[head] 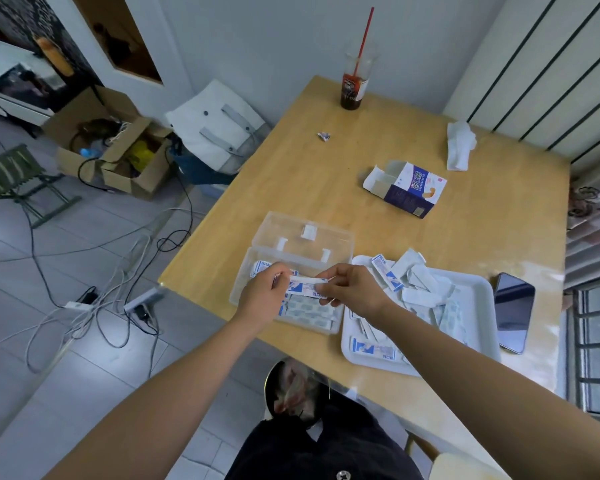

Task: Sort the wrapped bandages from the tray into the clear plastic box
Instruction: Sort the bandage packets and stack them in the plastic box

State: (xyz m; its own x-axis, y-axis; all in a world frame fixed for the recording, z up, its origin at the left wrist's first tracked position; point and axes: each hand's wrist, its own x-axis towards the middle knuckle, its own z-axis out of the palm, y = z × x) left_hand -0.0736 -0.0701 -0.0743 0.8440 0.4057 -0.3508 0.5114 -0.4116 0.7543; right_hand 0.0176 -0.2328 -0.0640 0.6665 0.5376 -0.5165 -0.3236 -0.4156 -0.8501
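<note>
I see both hands over the clear plastic box (242,279), which sits open on the table (326,168) near the front edge. The left hand (264,292) and the right hand (352,289) hold one wrapped bandage (305,285) between them. Each hand pinches one end of it with thumb and fingers. The bandage is white and blue and lies flat across, just above the box. Under it, inside the box, more bandages (309,310) lie in a flat layer. The box lid (302,245) stands tipped back behind the box.

The white tray (478,289) is just beside the box on the right. I cannot tell if the two touch. A loose pile of bandages (418,282) lies in the tray, some plain white and some with blue print. The right arm crosses over the tray's near side.

A dark phone (513,311) lies right of the tray. Farther back on the table I see an open cardboard carton (409,190), a crumpled tissue (459,147), a small scrap (324,136) and a cup with a red straw (353,90)
</note>
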